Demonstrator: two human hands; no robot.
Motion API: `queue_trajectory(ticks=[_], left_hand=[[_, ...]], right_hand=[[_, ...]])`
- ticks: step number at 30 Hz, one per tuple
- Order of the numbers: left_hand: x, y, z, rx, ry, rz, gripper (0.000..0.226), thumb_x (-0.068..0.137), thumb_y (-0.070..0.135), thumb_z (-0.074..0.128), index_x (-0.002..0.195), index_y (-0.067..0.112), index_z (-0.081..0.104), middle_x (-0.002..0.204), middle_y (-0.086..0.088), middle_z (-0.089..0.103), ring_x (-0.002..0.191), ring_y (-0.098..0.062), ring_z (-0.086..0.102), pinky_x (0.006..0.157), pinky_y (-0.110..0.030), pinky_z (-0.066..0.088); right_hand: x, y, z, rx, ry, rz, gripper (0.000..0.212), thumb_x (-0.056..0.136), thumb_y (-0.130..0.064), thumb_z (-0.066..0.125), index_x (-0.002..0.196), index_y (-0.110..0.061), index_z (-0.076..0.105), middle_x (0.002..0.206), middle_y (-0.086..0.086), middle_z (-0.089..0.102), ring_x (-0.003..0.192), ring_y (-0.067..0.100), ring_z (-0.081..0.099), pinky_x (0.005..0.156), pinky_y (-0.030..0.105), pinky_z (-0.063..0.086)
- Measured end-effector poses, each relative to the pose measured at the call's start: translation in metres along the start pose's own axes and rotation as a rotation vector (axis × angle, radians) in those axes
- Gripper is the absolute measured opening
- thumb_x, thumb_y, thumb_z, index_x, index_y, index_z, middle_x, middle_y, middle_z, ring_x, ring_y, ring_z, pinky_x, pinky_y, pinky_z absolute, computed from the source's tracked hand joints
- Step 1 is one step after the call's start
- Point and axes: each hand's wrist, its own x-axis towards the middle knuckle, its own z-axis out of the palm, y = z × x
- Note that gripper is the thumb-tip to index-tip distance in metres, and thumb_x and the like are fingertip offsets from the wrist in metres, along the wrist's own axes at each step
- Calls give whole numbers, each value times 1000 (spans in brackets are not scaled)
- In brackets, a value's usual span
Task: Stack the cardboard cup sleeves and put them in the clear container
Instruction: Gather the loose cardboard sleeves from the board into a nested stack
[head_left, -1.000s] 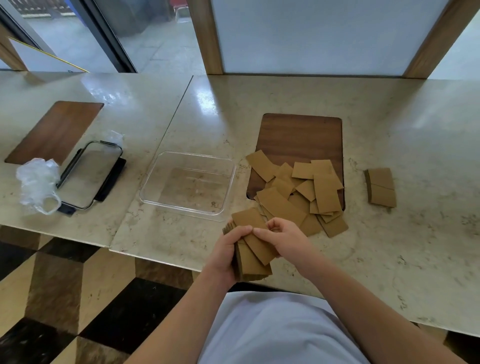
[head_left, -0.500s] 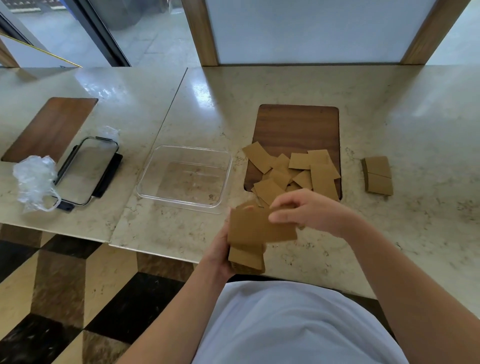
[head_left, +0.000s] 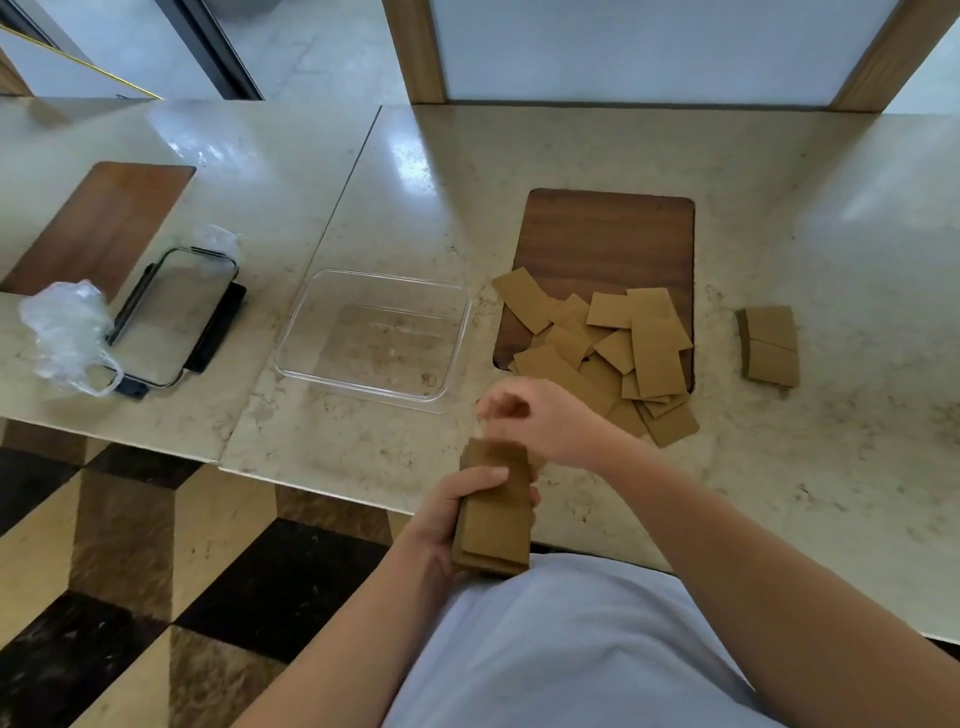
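My left hand (head_left: 449, 512) grips a stack of brown cardboard sleeves (head_left: 496, 525) at the counter's front edge, close to my body. My right hand (head_left: 540, 421) hovers just above the stack's far end, blurred, fingers loosely curled with nothing visibly in them. A loose pile of sleeves (head_left: 608, 348) lies partly on a dark wooden board (head_left: 608, 239). Two small stacks of sleeves (head_left: 769, 345) sit to the right on the marble. The clear container (head_left: 291, 338) stands with nothing in it, left of the pile.
The container's lid (head_left: 176, 317) with black clips lies further left beside a crumpled clear plastic bag (head_left: 65, 327) and a second wooden board (head_left: 98, 223). The marble counter (head_left: 831, 467) ends near my body; a checkered floor lies below.
My right hand laid a sleeve onto the stack in my left hand, let it go and lifted slightly. The stack now sits squared up in my left hand.
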Motion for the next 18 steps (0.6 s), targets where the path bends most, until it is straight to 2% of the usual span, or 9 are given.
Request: queue_trajectory(ticks=[1,3,6,9,14,18], left_hand=[[-1,-2,-3,-24,29,16,61,70,15,85,127,5,65,102,-19,69,79,-28,67,66,-38,56],[0,-1,-7,-71,79,89,66,71,7,79,134,17,64,104,-19,69,81,-29,67,69,-40,56],[2,3,-14,-57,246,104,62,67,7,78,127,22,70,103,-21,71,83,-32,70,70,-43,59],[1,4,-23,-83,449,32,61,64,10,79,124,14,67,97,-23,73,76,-35,74,63,-45,60],[-1,2,-27,-150,519,1,61,69,9,78,127,8,60,93,-23,75,75,-34,76,62,-44,61],[2,2,-26,-124,514,15,51,65,14,80,114,7,66,93,-23,74,77,-34,74,66,-43,59]], right_hand=[[3,9,4,56,127,53,15,96,-32,69,108,-23,66,100,-8,67,90,13,66,80,28,54],[12,27,14,-57,293,204,22,98,-33,66,113,-17,62,105,-3,63,96,18,62,83,31,51],[15,47,40,-433,270,353,44,94,-45,68,121,-14,55,119,5,53,109,24,54,88,36,51],[13,55,58,-656,368,315,56,86,-56,72,118,-14,52,120,7,51,112,26,49,89,37,51],[18,54,58,-595,344,321,55,83,-50,78,112,-15,46,115,5,56,109,25,51,89,37,49],[11,57,54,-502,357,275,47,84,-40,80,104,-17,45,106,1,50,101,22,49,84,34,48]])
